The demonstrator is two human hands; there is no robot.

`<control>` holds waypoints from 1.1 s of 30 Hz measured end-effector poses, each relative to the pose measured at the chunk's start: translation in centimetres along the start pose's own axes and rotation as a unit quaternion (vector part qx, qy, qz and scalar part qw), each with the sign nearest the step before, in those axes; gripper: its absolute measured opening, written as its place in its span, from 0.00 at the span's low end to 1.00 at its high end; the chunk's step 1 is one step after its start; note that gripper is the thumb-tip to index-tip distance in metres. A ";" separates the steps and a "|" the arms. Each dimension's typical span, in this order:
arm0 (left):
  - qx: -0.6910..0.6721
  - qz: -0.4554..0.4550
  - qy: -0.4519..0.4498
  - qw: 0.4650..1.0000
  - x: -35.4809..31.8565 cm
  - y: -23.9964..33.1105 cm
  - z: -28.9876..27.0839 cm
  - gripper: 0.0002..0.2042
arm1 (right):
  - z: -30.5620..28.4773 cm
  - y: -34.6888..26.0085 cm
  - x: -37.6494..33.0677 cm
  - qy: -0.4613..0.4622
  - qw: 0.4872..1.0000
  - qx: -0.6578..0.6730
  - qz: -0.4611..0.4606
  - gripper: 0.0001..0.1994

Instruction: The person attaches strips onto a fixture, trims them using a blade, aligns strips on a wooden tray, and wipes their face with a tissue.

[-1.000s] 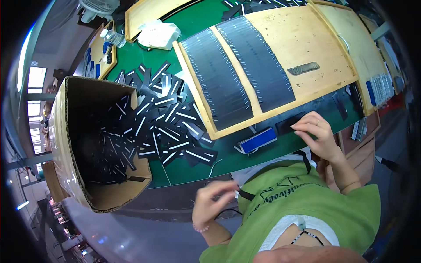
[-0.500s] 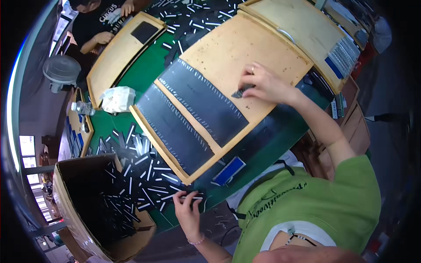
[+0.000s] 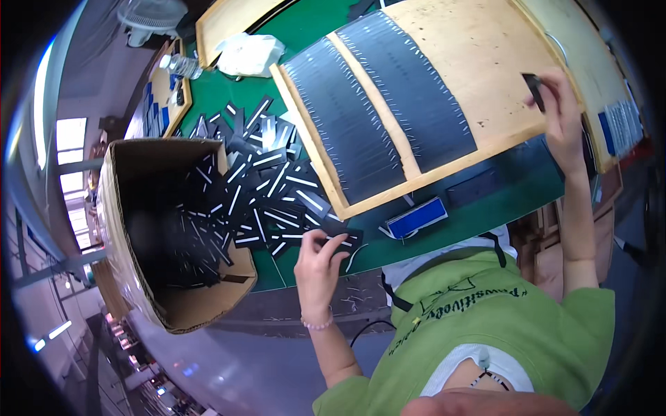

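Observation:
My right hand [image 3: 565,121] is raised over the right side of a wood-framed board [image 3: 479,55], its fingers closed on a small black piece [image 3: 533,90]. Two wide black sheets, an outer one [image 3: 347,111] and an inner one [image 3: 413,90], lie side by side on the board. Short white marks run along their long edges, and a bare wooden strip divides them. At the green table's front edge, my left hand [image 3: 319,270] has bent, parted fingers beside a black strip with a white line [image 3: 347,238]. Whether the fingertips touch that strip, I cannot tell.
Loose black pieces with white lines [image 3: 270,187] are heaped left of the board. An open cardboard box [image 3: 208,312] holds more. A blue-faced block [image 3: 416,218] lies by the board's front edge. Behind are a white plastic bag [image 3: 250,54], a clear bottle [image 3: 182,66] and a fan [image 3: 149,17].
My right hand has lifted and moved right with the black piece, off the board's middle. My left hand stays by the loose strips. The view has shifted, and the co-worker is out of sight.

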State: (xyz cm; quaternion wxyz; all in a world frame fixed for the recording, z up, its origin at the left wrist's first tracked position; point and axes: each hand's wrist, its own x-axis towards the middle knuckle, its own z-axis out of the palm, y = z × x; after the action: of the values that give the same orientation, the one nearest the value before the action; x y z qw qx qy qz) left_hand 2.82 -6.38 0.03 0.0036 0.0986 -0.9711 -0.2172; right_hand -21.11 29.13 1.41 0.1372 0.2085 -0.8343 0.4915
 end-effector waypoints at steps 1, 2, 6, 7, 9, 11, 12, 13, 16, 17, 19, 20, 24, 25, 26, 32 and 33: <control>0.012 0.009 -0.017 1.000 0.1 0.1 0.1 0.16 | -0.3 -0.4 -0.8 -0.016 0.998 0.052 0.004 0.08; 0.008 -0.005 -0.033 0.999 0.2 0.3 -0.2 0.12 | 0.1 -1.2 -1.3 -0.022 0.997 0.074 -0.001 0.09; 0.044 0.079 0.015 0.996 0.9 -0.4 -0.5 0.08 | 0.9 -3.9 -3.6 -0.049 0.994 0.085 0.053 0.11; 0.044 0.081 0.058 0.994 0.8 -0.8 -0.8 0.08 | 1.0 -4.3 -4.2 -0.068 0.996 0.060 0.025 0.09; -0.054 0.038 0.235 0.970 -0.1 -0.6 -1.3 0.07 | 1.8 -5.6 -4.3 -0.107 0.990 0.065 -0.067 0.06; -0.363 -0.134 0.347 0.854 -0.4 2.3 -2.1 0.09 | 3.1 -7.0 -4.6 -0.145 0.977 0.120 -0.103 0.09; -0.405 -0.136 0.303 0.852 -0.8 2.9 -1.9 0.08 | 4.0 -7.6 -4.7 -0.161 0.966 0.121 -0.159 0.12; -0.449 -0.135 0.255 0.845 -1.1 3.6 -1.5 0.08 | 4.9 -8.1 -5.3 -0.189 0.957 0.122 -0.185 0.14; -0.560 -0.142 0.065 0.814 -0.6 7.8 0.5 0.12 | 7.6 -10.3 -5.9 -0.231 0.921 0.037 -0.313 0.08; -0.556 -0.135 0.023 0.820 -0.3 8.6 1.2 0.14 | 8.6 -10.3 -6.1 -0.203 0.919 0.026 -0.338 0.11; -0.535 -0.102 -0.001 0.839 -0.1 9.3 2.5 0.13 | 10.3 -9.6 -6.3 -0.166 0.921 0.030 -0.351 0.11; -0.514 -0.093 -0.012 0.853 -0.1 9.4 3.1 0.13 | 10.1 -9.6 -6.5 -0.170 0.922 0.026 -0.347 0.11; -0.409 -0.060 0.023 0.910 0.5 8.6 3.3 0.13 | 9.0 -9.1 -7.5 -0.250 0.889 -0.021 -0.383 0.06; -0.392 -0.112 0.035 0.912 0.9 8.3 2.6 0.14 | 9.1 -8.2 -9.1 -0.257 0.881 0.005 -0.396 0.07; -0.427 -0.113 0.116 0.889 1.4 7.9 2.2 0.15 | 8.7 -7.9 -10.4 -0.292 0.871 0.007 -0.395 0.06; -0.653 -0.121 0.155 0.731 1.9 5.7 1.9 0.19 | 9.6 -5.0 -9.8 -0.252 0.944 0.041 -0.210 0.25; -0.656 -0.130 0.143 0.729 1.8 5.8 2.1 0.19 | 9.8 -4.7 -9.8 -0.250 0.945 0.036 -0.207 0.25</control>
State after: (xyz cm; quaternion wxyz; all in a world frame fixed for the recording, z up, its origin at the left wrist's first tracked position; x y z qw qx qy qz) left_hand -0.16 -0.66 0.49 0.1777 0.2270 -0.5524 -0.7822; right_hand -10.51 20.55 -3.95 0.0153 0.4980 -0.7621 0.4135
